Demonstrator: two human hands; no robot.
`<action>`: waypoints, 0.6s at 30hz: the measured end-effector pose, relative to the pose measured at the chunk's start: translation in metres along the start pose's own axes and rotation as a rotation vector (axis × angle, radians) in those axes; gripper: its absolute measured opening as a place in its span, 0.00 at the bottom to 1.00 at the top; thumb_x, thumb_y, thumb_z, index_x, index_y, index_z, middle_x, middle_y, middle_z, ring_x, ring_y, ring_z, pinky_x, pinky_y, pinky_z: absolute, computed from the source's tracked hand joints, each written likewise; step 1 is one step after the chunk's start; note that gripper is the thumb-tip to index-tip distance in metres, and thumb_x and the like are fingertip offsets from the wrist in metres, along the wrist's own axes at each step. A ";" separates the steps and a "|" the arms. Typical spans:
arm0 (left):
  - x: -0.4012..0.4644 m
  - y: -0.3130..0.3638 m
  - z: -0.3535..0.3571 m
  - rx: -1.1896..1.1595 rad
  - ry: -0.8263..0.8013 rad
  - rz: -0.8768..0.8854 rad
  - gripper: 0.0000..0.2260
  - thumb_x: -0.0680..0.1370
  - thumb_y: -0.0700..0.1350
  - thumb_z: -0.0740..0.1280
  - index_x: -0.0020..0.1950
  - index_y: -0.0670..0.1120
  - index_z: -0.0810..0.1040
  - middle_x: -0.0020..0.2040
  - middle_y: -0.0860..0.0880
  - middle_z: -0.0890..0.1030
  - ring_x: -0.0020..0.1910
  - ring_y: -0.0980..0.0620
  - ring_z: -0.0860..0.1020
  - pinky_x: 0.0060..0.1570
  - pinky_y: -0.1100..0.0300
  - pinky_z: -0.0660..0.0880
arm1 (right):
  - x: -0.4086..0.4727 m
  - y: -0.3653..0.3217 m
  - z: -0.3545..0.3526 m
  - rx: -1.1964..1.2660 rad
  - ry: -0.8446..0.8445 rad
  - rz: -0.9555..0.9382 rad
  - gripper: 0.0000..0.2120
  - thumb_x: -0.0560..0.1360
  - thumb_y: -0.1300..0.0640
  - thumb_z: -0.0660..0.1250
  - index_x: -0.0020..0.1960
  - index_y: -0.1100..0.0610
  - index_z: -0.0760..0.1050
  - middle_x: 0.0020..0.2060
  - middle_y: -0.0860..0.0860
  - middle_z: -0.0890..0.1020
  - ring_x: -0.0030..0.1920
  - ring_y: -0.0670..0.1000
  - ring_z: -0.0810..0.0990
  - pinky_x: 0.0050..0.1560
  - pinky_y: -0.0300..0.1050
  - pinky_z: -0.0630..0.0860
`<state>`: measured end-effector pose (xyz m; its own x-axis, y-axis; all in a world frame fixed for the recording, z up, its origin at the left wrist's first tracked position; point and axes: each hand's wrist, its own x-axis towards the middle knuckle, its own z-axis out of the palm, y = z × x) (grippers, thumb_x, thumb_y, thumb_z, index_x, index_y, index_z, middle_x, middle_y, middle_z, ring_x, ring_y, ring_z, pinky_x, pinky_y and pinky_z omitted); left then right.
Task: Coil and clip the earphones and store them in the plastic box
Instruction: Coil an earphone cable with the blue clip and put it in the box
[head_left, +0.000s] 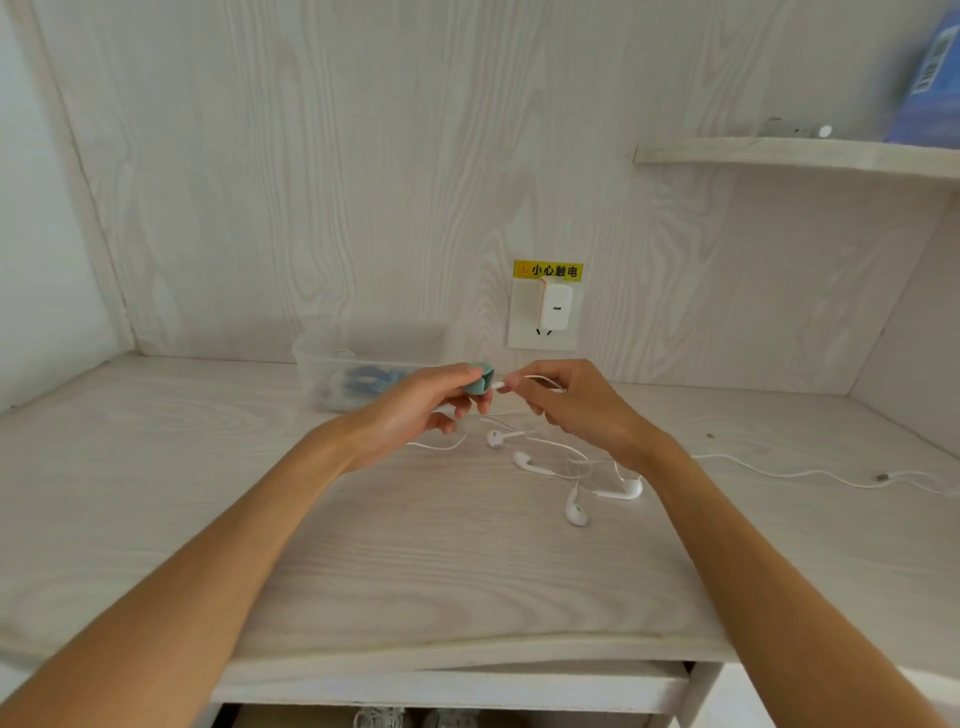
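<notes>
1. the left hand (415, 410) pinches a small teal clip (479, 383) between thumb and forefinger, its slot turned toward the right hand.
2. the right hand (563, 402) pinches the white plug end of the earphones (576, 512); the plug's long axis runs left-right, its tip just beside the clip's slot, apparently not yet in.
3. the rest of the cord trails down to the worktop (467, 571), loose and uncoiled, with glossy white buds lying below the right hand; four buds show, so there may be two sets.
4. the plastic box (311, 358), translucent and soft-edged, stands behind the left hand against the wall, holding blurred bluish contents.
5. cord is thin and limp; the clip looks soft and matte.
</notes>
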<state>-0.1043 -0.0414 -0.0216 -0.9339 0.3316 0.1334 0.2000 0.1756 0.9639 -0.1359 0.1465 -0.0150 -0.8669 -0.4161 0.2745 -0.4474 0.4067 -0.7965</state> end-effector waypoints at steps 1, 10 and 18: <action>0.000 -0.002 0.000 0.007 0.003 0.012 0.12 0.81 0.50 0.55 0.48 0.50 0.78 0.44 0.54 0.79 0.44 0.56 0.72 0.45 0.61 0.69 | 0.001 0.001 0.000 -0.002 0.052 -0.024 0.09 0.77 0.53 0.65 0.51 0.56 0.82 0.27 0.38 0.76 0.28 0.35 0.73 0.32 0.26 0.67; 0.002 -0.003 0.000 -0.006 0.303 0.079 0.06 0.77 0.49 0.67 0.49 0.53 0.83 0.42 0.60 0.84 0.40 0.66 0.78 0.39 0.70 0.75 | -0.002 -0.009 -0.012 0.235 0.263 -0.046 0.05 0.74 0.57 0.69 0.49 0.55 0.82 0.37 0.40 0.81 0.27 0.33 0.74 0.30 0.24 0.68; 0.001 -0.002 -0.001 -0.030 0.273 0.050 0.09 0.77 0.48 0.67 0.55 0.49 0.81 0.48 0.53 0.85 0.44 0.61 0.81 0.41 0.66 0.78 | -0.003 -0.009 -0.016 0.267 0.289 -0.050 0.08 0.74 0.57 0.69 0.52 0.56 0.82 0.26 0.35 0.78 0.26 0.34 0.74 0.30 0.25 0.68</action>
<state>-0.1057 -0.0429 -0.0234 -0.9692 0.0761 0.2342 0.2428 0.1366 0.9604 -0.1329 0.1568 -0.0004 -0.8888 -0.1686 0.4261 -0.4504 0.1498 -0.8802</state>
